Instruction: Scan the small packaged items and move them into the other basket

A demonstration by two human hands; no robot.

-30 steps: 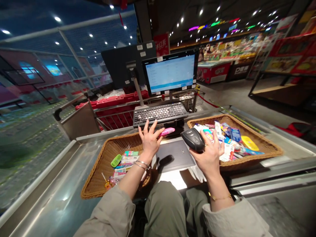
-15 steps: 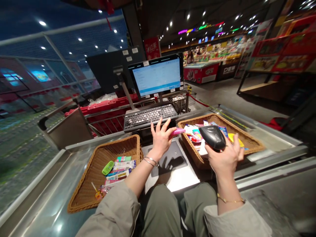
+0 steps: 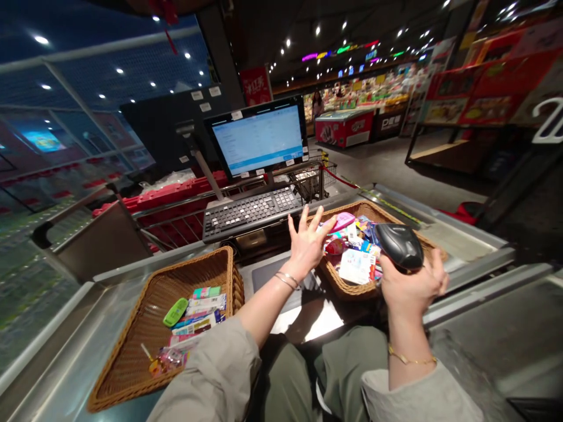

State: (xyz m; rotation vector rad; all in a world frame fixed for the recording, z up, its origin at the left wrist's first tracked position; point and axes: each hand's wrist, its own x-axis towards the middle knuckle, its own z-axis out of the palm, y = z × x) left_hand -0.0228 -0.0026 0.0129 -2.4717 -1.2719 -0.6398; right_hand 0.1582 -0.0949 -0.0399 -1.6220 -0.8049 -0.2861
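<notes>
My left hand (image 3: 310, 243) reaches over the near left edge of the right wicker basket (image 3: 352, 288), fingers spread, with a pink item (image 3: 343, 222) at its thumb and fingertips. Whether it still grips that item is hard to tell. My right hand (image 3: 411, 287) is wrapped round a black handheld scanner (image 3: 399, 246), held above the right side of the same basket. Small colourful packets and a white box (image 3: 357, 266) lie in this basket. The left wicker basket (image 3: 132, 319) holds a green item (image 3: 175, 312), several slim packets and a lollipop (image 3: 153, 364).
A black keyboard (image 3: 250, 212) and a lit monitor (image 3: 259, 140) stand ahead. Metal counter edges (image 3: 475, 249) run on both sides. A shopping cart (image 3: 314, 176) is beyond the counter, and a distant person (image 3: 317, 104) stands by a red freezer (image 3: 345, 129).
My left hand has moved right with the pink item, which is now over the right basket's contents. The view has turned slightly right. The scanner remains in my right hand.
</notes>
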